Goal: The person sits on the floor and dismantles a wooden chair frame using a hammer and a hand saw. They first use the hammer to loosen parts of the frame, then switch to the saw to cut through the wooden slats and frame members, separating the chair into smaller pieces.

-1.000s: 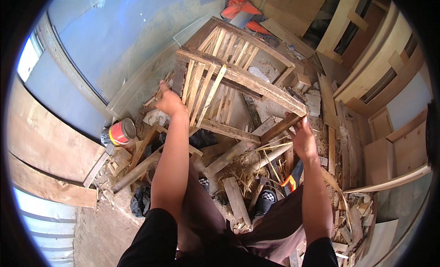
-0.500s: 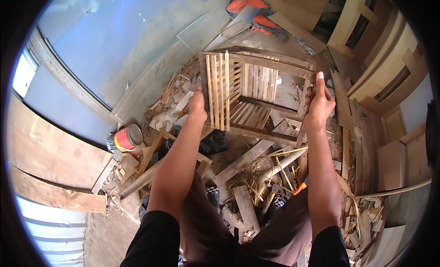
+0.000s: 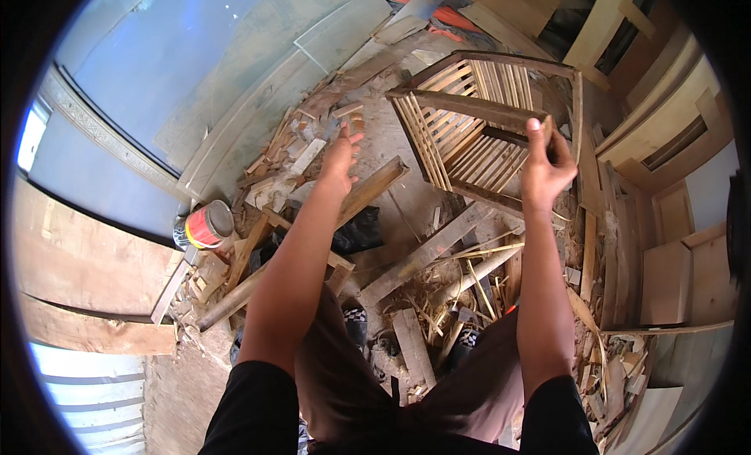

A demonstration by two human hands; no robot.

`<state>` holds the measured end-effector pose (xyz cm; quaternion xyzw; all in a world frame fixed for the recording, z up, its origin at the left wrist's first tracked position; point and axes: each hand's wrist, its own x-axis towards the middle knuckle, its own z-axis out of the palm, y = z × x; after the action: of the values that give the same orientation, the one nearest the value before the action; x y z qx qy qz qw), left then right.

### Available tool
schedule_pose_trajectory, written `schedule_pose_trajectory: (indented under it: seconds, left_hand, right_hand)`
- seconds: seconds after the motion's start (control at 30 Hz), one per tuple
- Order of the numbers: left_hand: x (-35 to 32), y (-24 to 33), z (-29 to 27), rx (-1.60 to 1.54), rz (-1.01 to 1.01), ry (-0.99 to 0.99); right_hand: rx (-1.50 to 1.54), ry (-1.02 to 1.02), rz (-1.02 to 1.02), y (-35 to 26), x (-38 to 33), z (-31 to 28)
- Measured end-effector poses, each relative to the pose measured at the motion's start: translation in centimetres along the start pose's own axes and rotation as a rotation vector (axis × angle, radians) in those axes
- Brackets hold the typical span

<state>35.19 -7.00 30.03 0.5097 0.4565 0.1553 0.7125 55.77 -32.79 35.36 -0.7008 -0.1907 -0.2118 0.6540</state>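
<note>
A dark wooden frame with pale slats [image 3: 477, 104], open like a small crate, is tilted in front of me to the right. My right hand [image 3: 547, 167] grips the near corner of its upper rail, thumb on top and fingers curled around the wood. My left hand [image 3: 339, 159] is apart from the frame, to its left, with fingers spread and nothing in them. Below the left hand a wooden beam [image 3: 374, 191] slants up from the scrap. Whether the frame's far side rests on anything I cannot tell.
Wood offcuts [image 3: 285, 162] and a black plastic bag [image 3: 357, 230] lie on the floor. A red and yellow paint can [image 3: 210, 225] stands at left. Boards and panels [image 3: 663, 142] lean along the right. A plank [image 3: 415, 259] lies before my feet. Orange cloth [image 3: 461, 21] sits at the back.
My left hand has let go of the slatted frame and opened. The frame has swung to the right and turned, still held by my right hand.
</note>
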Motion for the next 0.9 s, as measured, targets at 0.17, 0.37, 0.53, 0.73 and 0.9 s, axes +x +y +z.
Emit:
schedule_pose_trajectory:
  seconds: [0.17,0.37,0.53,0.73,0.9]
  left_hand:
    - [-0.8,0.5,0.3,0.019,0.071,-0.053]
    - [-1.9,0.9,-0.3,0.029,0.087,-0.049]
    - [-1.7,0.9,-2.9,-0.028,0.079,-0.001]
    - [-2.1,0.8,-4.2,-0.038,0.090,0.011]
    - [-1.9,0.5,-4.9,-0.026,0.085,0.016]
  right_hand:
    - [-0.234,0.013,-0.067,1.2,-1.7,1.7]
    - [-0.364,-0.087,-0.081,1.9,-4.7,4.2]
    - [-0.405,-0.282,-0.226,0.5,-5.9,6.1]
    - [-0.480,-0.527,-0.284,0.3,-7.3,7.7]
    - [-0.591,-0.857,-0.295,-0.2,-8.9,9.6]
